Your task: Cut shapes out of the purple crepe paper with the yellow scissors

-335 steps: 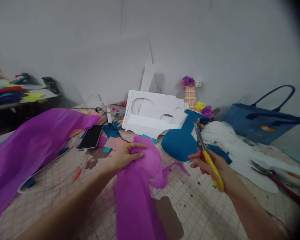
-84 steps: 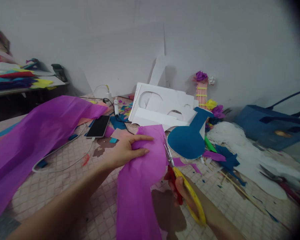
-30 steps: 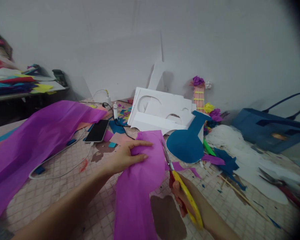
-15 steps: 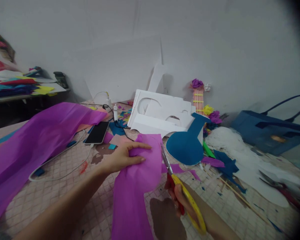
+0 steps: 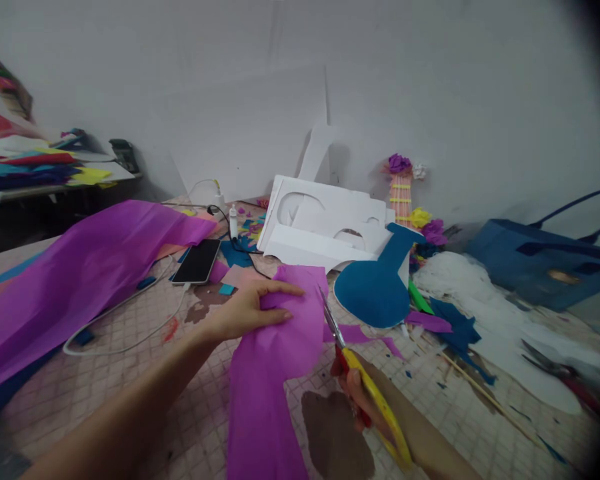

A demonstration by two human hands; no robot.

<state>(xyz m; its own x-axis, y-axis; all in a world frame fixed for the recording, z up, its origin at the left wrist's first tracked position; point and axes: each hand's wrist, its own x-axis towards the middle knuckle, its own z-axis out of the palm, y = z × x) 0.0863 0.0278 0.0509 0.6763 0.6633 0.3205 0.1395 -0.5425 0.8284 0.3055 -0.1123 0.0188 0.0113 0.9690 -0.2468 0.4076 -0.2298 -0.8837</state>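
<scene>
My left hand (image 5: 253, 310) grips a sheet of purple crepe paper (image 5: 265, 413), thumb and fingers pressed on its upper part. The paper has a rounded right edge and hangs toward me in a long strip. In my right hand (image 5: 357, 387) is a pair of scissors (image 5: 375, 400) with yellow and red handles. Their blades point up and away from me, at the paper's right edge; their tips lie close to or over it. Just right of the blades rests a blue flask-shaped cutout (image 5: 373, 293) with a white edge. A thin purple scrap (image 5: 347, 333) lies under the blades.
Left of my hand are a phone (image 5: 196, 261) on a white cable and a large purple sheet (image 5: 90, 267). White cut card (image 5: 320, 243) leans behind. To the right are white fibre (image 5: 460, 280), pliers (image 5: 555, 367), a wooden stick (image 5: 485, 397) and a blue bag (image 5: 545, 263).
The view has shifted slightly. Both hands, the purple paper and the scissors keep nearly the same places, with the scissors' blades still at the paper's right edge.
</scene>
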